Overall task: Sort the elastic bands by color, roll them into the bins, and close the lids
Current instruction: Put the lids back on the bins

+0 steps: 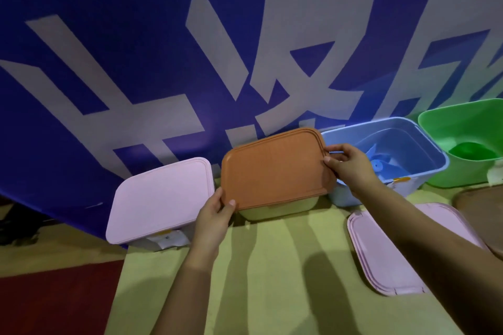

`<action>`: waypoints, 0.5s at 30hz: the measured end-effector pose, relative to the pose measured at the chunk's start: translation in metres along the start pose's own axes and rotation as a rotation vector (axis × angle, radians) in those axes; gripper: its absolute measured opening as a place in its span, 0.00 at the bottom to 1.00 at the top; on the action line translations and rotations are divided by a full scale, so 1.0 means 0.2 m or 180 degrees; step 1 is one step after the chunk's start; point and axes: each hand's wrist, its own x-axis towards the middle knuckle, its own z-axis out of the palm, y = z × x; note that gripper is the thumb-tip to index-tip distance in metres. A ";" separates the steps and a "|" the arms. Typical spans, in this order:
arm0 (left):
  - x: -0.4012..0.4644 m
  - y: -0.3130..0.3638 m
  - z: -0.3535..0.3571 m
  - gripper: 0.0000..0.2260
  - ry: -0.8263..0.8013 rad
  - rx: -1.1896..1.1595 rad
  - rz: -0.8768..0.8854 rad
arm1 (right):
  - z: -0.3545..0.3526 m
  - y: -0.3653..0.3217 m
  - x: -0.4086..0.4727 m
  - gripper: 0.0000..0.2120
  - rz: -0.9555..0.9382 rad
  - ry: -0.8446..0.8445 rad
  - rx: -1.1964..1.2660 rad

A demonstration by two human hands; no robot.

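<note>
Orange lid (275, 168), tilted over yellow bin (277, 209), pinched at opposite corners by left hand (215, 215) and right hand (351, 163); risk: seats crooked, one edge unlatched.

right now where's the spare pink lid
In the head view the loose pink lid lies flat on the yellow-green tabletop at lower right, under the right forearm, in front of the open blue bin.
</note>
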 end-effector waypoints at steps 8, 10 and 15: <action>0.07 -0.05 0.09 0.20 0.0151 0.0115 0.0246 | 0.03 0.00 0.07 0.19 -0.0482 0.0171 -0.1632; 0.08 -0.06 0.10 0.22 0.0273 0.0080 0.0192 | 0.04 0.00 0.09 0.19 -0.0505 0.0125 -0.1778; 0.06 -0.11 0.09 0.23 0.0556 0.0074 0.0159 | 0.06 0.03 0.06 0.20 -0.0658 -0.0016 -0.1758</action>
